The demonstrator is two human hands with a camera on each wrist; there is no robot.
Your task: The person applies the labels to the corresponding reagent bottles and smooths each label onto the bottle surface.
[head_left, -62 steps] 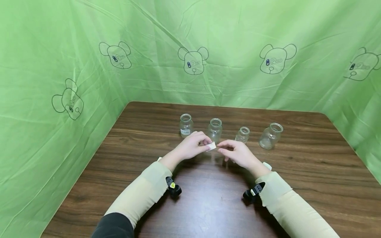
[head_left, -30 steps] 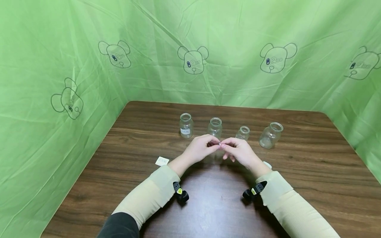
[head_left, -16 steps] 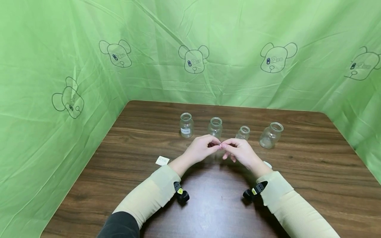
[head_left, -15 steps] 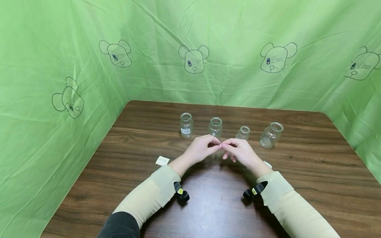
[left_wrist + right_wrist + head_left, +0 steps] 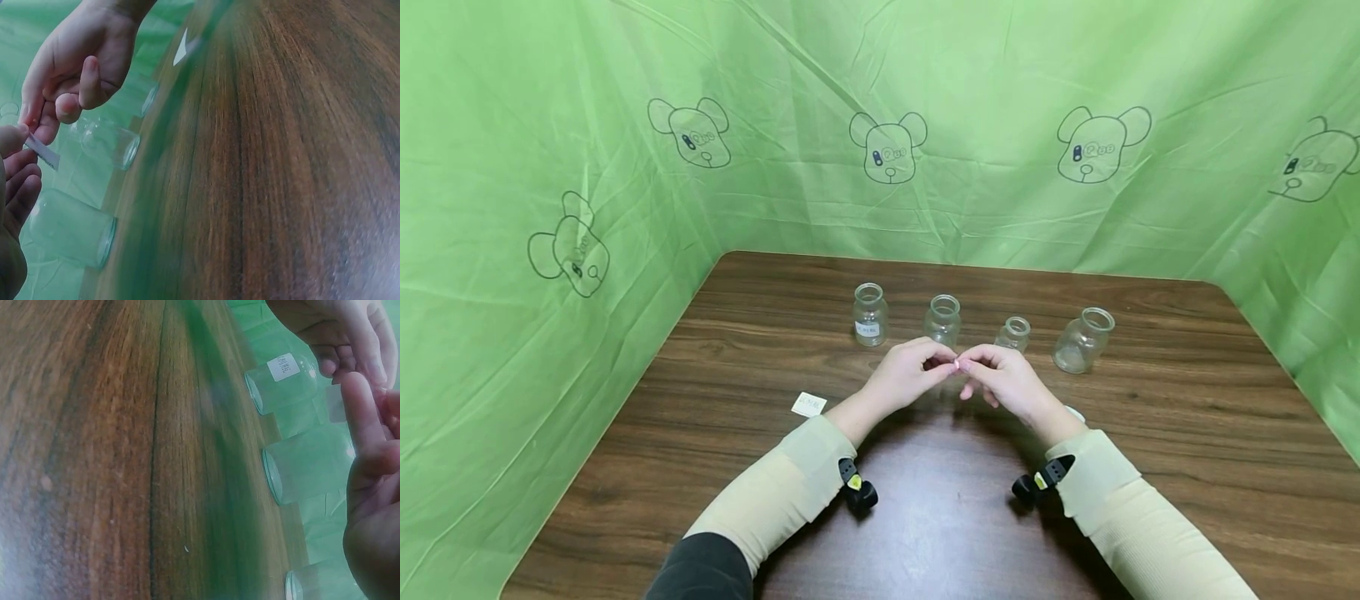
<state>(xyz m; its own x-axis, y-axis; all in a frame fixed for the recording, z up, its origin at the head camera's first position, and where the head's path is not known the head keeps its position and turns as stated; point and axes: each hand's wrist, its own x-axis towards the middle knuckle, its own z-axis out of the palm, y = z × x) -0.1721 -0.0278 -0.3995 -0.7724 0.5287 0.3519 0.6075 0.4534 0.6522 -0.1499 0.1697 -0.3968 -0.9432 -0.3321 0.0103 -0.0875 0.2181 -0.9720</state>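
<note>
Over the table my left hand (image 5: 910,372) and right hand (image 5: 1006,382) meet fingertip to fingertip, pinching a small white paper label (image 5: 42,152) by its edge. The fingers hide most of the label in the head view; it shows as a pale strip in the left wrist view and a pale square in the right wrist view. Just behind the hands stand a clear glass jar (image 5: 942,321) and a smaller glass jar (image 5: 1013,335), both partly covered. To the left is a glass jar bearing a written white label (image 5: 870,315).
Another glass jar (image 5: 1082,342) stands at the right. A white paper piece with writing (image 5: 808,405) lies by my left wrist. Partly hidden behind my right wrist is a white piece (image 5: 1076,413). The brown wooden table (image 5: 700,400) meets green cloth at its back and sides.
My left hand has moved right, bringing the label to my right fingertips and uncovering the white paper piece by the wrist. Over the last second both hands have barely shifted.
</note>
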